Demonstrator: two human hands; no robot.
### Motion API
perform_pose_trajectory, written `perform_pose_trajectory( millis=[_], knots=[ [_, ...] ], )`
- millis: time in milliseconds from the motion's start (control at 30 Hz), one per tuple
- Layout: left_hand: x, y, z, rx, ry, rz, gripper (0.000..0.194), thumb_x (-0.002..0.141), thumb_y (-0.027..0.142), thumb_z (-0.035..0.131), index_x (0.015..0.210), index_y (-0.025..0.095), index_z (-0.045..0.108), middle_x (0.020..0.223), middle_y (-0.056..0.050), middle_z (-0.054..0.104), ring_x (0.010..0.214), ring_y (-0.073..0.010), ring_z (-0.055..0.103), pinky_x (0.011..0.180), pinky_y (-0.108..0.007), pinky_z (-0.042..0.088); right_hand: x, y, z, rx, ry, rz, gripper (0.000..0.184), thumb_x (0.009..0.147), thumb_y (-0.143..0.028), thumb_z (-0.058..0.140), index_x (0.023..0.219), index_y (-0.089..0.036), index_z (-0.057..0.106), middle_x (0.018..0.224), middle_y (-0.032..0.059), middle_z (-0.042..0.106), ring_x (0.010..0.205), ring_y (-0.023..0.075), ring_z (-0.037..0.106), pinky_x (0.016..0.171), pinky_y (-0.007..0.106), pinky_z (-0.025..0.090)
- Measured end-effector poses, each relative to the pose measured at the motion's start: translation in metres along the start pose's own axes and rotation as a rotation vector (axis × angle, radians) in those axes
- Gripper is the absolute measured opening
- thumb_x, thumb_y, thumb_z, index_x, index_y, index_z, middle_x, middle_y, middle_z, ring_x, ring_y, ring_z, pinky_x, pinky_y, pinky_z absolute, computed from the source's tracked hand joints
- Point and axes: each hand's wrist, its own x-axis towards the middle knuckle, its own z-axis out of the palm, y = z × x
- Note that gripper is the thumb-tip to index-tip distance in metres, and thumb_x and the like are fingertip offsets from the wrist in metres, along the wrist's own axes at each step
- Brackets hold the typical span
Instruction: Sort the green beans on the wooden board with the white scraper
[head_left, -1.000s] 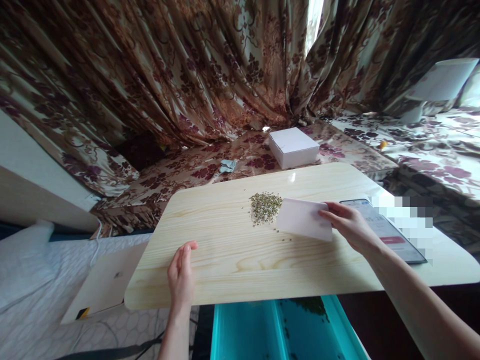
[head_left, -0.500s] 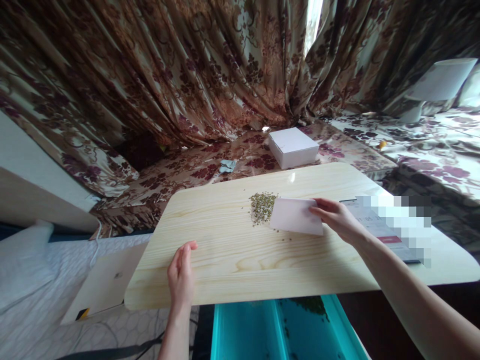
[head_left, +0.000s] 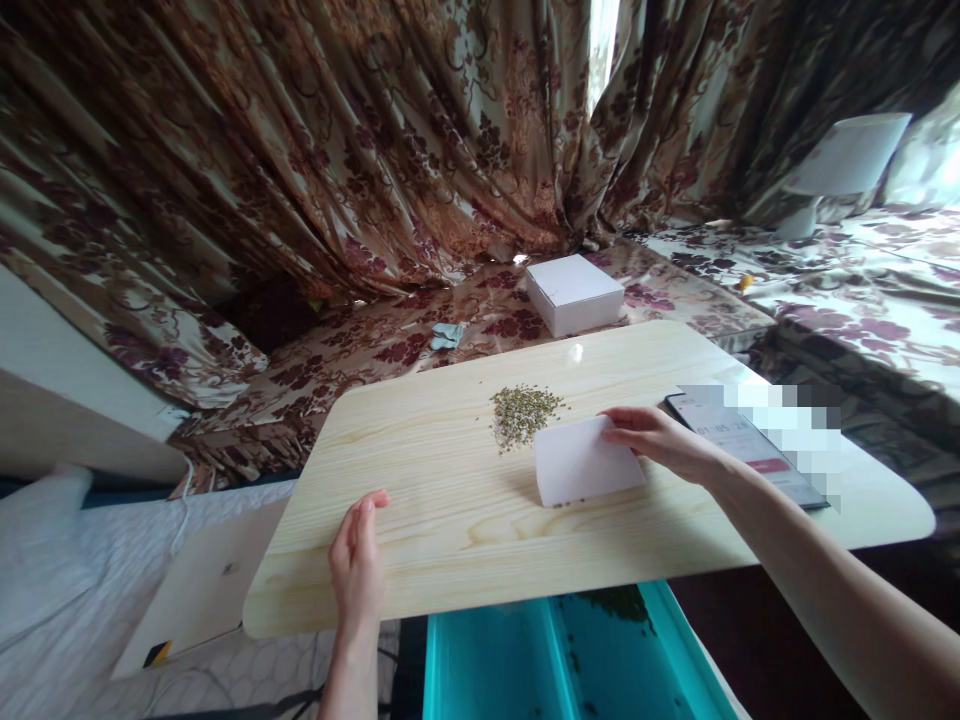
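Note:
My right hand (head_left: 652,440) pinches a white card (head_left: 581,465) by its far right side, thumb and fingers closed on it. The card stands tilted on the wooden-top table (head_left: 435,530), with a few loose grains along its lower edge. Just beyond it to the left lies a spread pile of small greenish-brown grains (head_left: 521,412). My left hand (head_left: 358,550) is at the table's near left, thumb side up, fingers loosely curved, holding nothing. Under the near edge sits a turquoise two-part bin (head_left: 491,665); dark green bits (head_left: 619,603) lie in its right compartment.
On the table's right lies a phone or tablet (head_left: 750,450), partly blurred out. Behind the table, a white box (head_left: 576,295) and a light blue cloth (head_left: 447,336) rest on a flowered cover. A flat pale box (head_left: 202,590) lies at left, and a lamp (head_left: 851,155) stands far right.
My right hand has drawn the card nearer to me and slightly left, away from the pile and over the stray grains. My left hand stays in about the same place; the view has shifted slightly.

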Motion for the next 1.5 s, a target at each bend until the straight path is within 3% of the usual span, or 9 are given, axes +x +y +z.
perform_pose_trajectory(
  millis=[400, 500, 567, 700, 833, 967, 1133, 1300, 1500],
  knots=[
    [0.001, -0.004, 0.000, 0.000, 0.009, -0.005, 0.040, 0.084, 0.055, 0.051, 0.087, 0.019, 0.066, 0.095, -0.005, 0.068, 0.102, -0.0244, 0.059, 0.095, -0.035, 0.041, -0.069, 0.009, 0.001, -0.137, -0.071, 0.058, 0.045, 0.061, -0.057, 0.074, 0.084, -0.019, 0.074, 0.083, 0.0069, 0.075, 0.080, 0.0249, 0.067, 0.069, 0.032, 0.054],
    [0.001, -0.003, 0.000, 0.013, 0.006, -0.006, 0.040, 0.084, 0.055, 0.051, 0.087, 0.019, 0.066, 0.096, -0.005, 0.068, 0.102, -0.0245, 0.059, 0.095, -0.035, 0.041, -0.080, 0.007, -0.001, -0.130, 0.002, 0.033, 0.047, 0.058, -0.058, 0.076, 0.086, -0.020, 0.075, 0.083, 0.0074, 0.075, 0.079, 0.0259, 0.068, 0.067, 0.032, 0.056],
    [0.001, -0.002, 0.000, 0.020, 0.007, -0.006, 0.040, 0.084, 0.055, 0.050, 0.087, 0.019, 0.066, 0.096, -0.005, 0.069, 0.102, -0.0245, 0.059, 0.094, -0.035, 0.042, -0.083, 0.003, -0.004, -0.090, 0.131, 0.006, 0.048, 0.055, -0.057, 0.079, 0.087, -0.021, 0.075, 0.086, 0.0068, 0.076, 0.080, 0.0256, 0.069, 0.069, 0.032, 0.056],
    [0.001, -0.001, 0.000, 0.028, 0.008, -0.007, 0.041, 0.084, 0.056, 0.050, 0.086, 0.018, 0.066, 0.096, -0.006, 0.069, 0.100, -0.0247, 0.060, 0.093, -0.035, 0.043, -0.077, 0.002, -0.010, 0.036, 0.448, -0.086, 0.042, 0.057, -0.053, 0.079, 0.087, -0.025, 0.072, 0.088, 0.0047, 0.075, 0.083, 0.0250, 0.069, 0.070, 0.032, 0.057],
    [0.000, 0.000, 0.000, 0.030, 0.003, -0.008, 0.041, 0.084, 0.056, 0.050, 0.087, 0.018, 0.066, 0.097, -0.006, 0.069, 0.100, -0.0248, 0.060, 0.094, -0.035, 0.043, -0.058, 0.010, -0.008, 0.134, 0.603, -0.151, 0.036, 0.062, -0.049, 0.076, 0.089, -0.025, 0.070, 0.094, 0.0058, 0.075, 0.084, 0.0261, 0.069, 0.068, 0.035, 0.057],
    [0.000, 0.000, 0.000, 0.039, -0.001, -0.011, 0.043, 0.084, 0.058, 0.050, 0.087, 0.018, 0.066, 0.097, -0.006, 0.069, 0.101, -0.0253, 0.060, 0.093, -0.036, 0.043, -0.041, 0.019, 0.000, 0.170, 0.637, -0.154, 0.037, 0.065, -0.047, 0.074, 0.092, -0.023, 0.067, 0.096, 0.0076, 0.074, 0.084, 0.0257, 0.069, 0.065, 0.034, 0.057],
    [0.000, 0.001, 0.000, 0.052, -0.003, -0.020, 0.044, 0.083, 0.059, 0.050, 0.088, 0.018, 0.066, 0.098, -0.007, 0.069, 0.101, -0.0256, 0.060, 0.094, -0.036, 0.043, -0.031, 0.026, 0.006, 0.142, 0.667, -0.134, 0.041, 0.066, -0.046, 0.072, 0.097, -0.020, 0.067, 0.084, 0.0064, 0.074, 0.075, 0.0237, 0.069, 0.060, 0.031, 0.056],
    [0.000, 0.001, 0.002, 0.073, -0.030, -0.030, 0.045, 0.082, 0.060, 0.051, 0.087, 0.018, 0.066, 0.098, -0.007, 0.069, 0.100, -0.0255, 0.061, 0.092, -0.036, 0.044, -0.029, 0.033, 0.008, -0.013, 0.709, -0.132, 0.040, 0.072, -0.044, 0.068, 0.102, -0.019, 0.068, 0.085, 0.0074, 0.075, 0.078, 0.0255, 0.069, 0.065, 0.034, 0.055],
    [0.001, 0.000, 0.005, 0.099, -0.056, -0.043, 0.048, 0.080, 0.062, 0.053, 0.090, 0.017, 0.067, 0.098, -0.009, 0.070, 0.100, -0.0270, 0.061, 0.091, -0.038, 0.044, -0.030, 0.033, 0.011, 0.003, 0.683, -0.155, 0.041, 0.073, -0.043, 0.067, 0.106, -0.019, 0.067, 0.090, 0.0082, 0.075, 0.087, 0.0271, 0.069, 0.071, 0.036, 0.056]
  ],
)
